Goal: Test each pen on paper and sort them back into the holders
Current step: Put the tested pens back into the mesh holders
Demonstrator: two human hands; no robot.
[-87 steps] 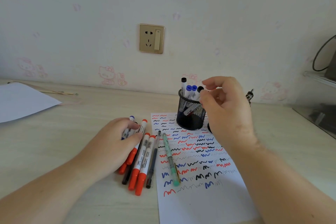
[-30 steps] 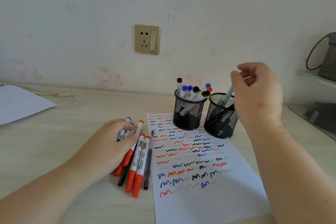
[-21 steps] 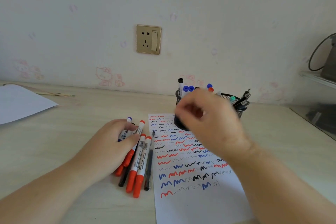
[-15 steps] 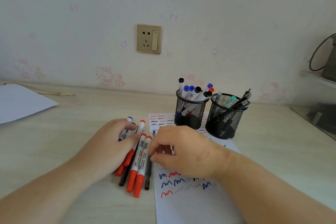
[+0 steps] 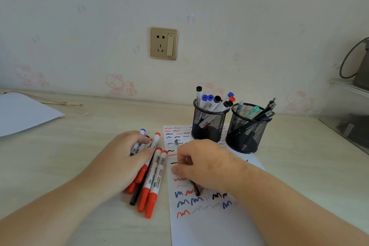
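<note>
Hiding most of a thin dark pen (image 5: 196, 189), the right hand (image 5: 205, 164) curls its fingers round it over the scribbled paper (image 5: 199, 225); only the pen's two ends peek out. The left hand (image 5: 123, 158) lies with bent fingers on a bunch of red markers (image 5: 153, 183) beside the paper, covering their tops. Two black mesh holders (image 5: 208, 124) stand touching at the paper's far end, both with pens inside. A gold wall socket (image 5: 163, 43) sits above, and another white sheet (image 5: 22, 112) is cut off at the left edge.

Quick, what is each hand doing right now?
Left hand: fingers curled over the bunch of markers on the desk, holding them.
Right hand: pinching a thin dark pen over the paper.
</note>
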